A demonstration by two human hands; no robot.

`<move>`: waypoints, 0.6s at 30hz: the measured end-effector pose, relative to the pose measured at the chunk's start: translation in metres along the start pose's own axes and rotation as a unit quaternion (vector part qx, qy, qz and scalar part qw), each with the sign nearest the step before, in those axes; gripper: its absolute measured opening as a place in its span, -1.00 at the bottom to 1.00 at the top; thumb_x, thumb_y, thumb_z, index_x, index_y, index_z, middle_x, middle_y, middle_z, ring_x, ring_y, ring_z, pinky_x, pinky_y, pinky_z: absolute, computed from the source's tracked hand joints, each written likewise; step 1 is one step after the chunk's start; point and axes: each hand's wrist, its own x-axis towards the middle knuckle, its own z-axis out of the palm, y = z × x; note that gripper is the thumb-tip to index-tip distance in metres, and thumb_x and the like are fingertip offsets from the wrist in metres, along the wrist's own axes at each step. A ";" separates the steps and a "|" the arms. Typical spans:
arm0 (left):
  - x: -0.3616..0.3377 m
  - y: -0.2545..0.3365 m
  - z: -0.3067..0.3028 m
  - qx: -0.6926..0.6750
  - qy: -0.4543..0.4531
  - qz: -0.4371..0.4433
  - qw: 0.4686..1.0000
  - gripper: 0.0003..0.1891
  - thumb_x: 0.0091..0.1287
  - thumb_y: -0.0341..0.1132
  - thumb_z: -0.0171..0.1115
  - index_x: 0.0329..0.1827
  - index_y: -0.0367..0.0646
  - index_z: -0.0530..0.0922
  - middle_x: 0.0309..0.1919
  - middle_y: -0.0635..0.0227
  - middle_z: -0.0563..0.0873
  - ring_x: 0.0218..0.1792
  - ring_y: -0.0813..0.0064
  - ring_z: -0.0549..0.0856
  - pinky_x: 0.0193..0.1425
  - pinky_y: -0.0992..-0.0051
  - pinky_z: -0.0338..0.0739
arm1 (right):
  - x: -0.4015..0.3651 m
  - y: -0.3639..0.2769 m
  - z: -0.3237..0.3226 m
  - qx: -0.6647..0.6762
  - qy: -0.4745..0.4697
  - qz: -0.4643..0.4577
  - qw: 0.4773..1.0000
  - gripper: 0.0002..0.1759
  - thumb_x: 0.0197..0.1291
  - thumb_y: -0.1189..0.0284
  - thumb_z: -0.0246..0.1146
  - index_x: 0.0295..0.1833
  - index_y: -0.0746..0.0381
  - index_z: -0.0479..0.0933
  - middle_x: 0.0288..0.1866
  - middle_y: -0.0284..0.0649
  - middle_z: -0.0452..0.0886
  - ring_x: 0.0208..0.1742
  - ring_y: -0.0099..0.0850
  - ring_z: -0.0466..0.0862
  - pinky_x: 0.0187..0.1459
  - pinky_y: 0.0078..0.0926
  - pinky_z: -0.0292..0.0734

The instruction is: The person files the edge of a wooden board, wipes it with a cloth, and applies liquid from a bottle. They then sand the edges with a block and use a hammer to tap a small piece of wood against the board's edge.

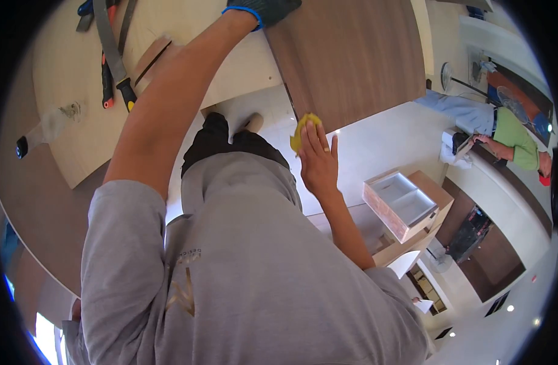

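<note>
I see the right hand [320,170] holding the yellow pad [296,142] at the panel [358,58] corner, fingers extended, likely for even pressure. Gloved left hand [275,11] is cut off: can't tell its grip. Tools [112,52] lie left on the bench [242,67], presumably for reach.

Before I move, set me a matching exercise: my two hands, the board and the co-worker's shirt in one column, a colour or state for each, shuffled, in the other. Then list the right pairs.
1. Left hand
2. Right hand
3. Board
4. Co-worker's shirt

A. green
B. bare, fingers on a yellow pad
C. gloved
D. brown, with wood grain

Pairs: 1-C, 2-B, 3-D, 4-A.
</note>
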 end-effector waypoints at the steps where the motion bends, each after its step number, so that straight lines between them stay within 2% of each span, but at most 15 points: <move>1: 0.000 0.002 -0.002 0.001 -0.013 -0.005 1.000 -0.25 0.45 0.19 0.03 0.56 -0.13 0.32 0.58 -0.19 0.20 0.61 -0.17 0.12 0.68 -0.02 -0.16 | -0.011 0.002 0.003 0.005 0.005 0.001 1.000 -0.41 0.46 0.38 0.09 0.56 0.19 0.28 0.68 -0.26 0.18 0.68 -0.20 0.14 0.55 0.25 0.01; 3: 0.000 0.002 -0.001 0.006 -0.028 -0.013 1.000 -0.23 0.47 0.20 0.01 0.60 -0.12 0.27 0.60 -0.20 0.15 0.63 -0.16 0.08 0.69 0.00 -0.17 | -0.010 0.006 0.010 0.021 0.027 -0.015 0.999 -0.42 0.44 0.39 0.11 0.55 0.19 0.31 0.67 -0.27 0.20 0.67 -0.21 0.17 0.55 0.23 0.03; 5: 0.003 0.004 -0.003 0.023 -0.053 -0.014 0.998 -0.22 0.48 0.21 -0.02 0.62 -0.11 0.23 0.61 -0.19 0.12 0.64 -0.15 0.05 0.69 0.00 -0.18 | 0.028 0.003 0.009 0.039 0.064 -0.038 0.996 -0.43 0.41 0.40 0.13 0.52 0.18 0.35 0.64 -0.28 0.25 0.65 -0.21 0.22 0.54 0.21 0.07; 7: 0.005 0.007 -0.007 0.049 -0.083 -0.024 0.995 -0.21 0.49 0.21 -0.05 0.64 -0.09 0.19 0.63 -0.18 0.08 0.65 -0.14 0.02 0.69 0.01 -0.20 | 0.072 -0.003 0.005 0.029 0.153 -0.087 0.984 -0.45 0.31 0.43 0.23 0.42 0.21 0.47 0.59 -0.32 0.33 0.60 -0.23 0.31 0.53 0.15 0.15; 10: 0.009 0.018 -0.012 0.060 -0.111 -0.043 0.991 -0.20 0.50 0.24 -0.09 0.66 -0.08 0.15 0.64 -0.15 0.05 0.65 -0.13 -0.01 0.70 0.03 -0.21 | 0.083 0.005 0.012 0.019 0.184 -0.113 0.976 -0.45 0.26 0.48 0.22 0.40 0.20 0.48 0.57 -0.32 0.37 0.56 -0.24 0.37 0.51 0.08 0.22; 15: 0.010 0.018 -0.015 0.049 -0.106 -0.040 0.992 -0.19 0.50 0.25 -0.10 0.67 -0.06 0.13 0.64 -0.16 0.03 0.66 -0.14 -0.03 0.70 0.02 -0.22 | 0.016 0.018 0.044 0.056 0.223 -0.067 0.971 -0.45 0.20 0.53 0.21 0.36 0.22 0.51 0.50 -0.29 0.46 0.52 -0.21 0.43 0.51 0.04 0.24; 18: 0.006 0.011 -0.007 0.040 -0.089 -0.034 0.995 -0.20 0.49 0.25 -0.08 0.66 -0.05 0.15 0.63 -0.18 0.05 0.65 -0.18 -0.01 0.69 0.02 -0.22 | 0.042 0.005 0.032 0.042 0.221 -0.037 0.974 -0.45 0.20 0.54 0.20 0.35 0.23 0.52 0.48 -0.27 0.48 0.52 -0.20 0.43 0.50 0.05 0.24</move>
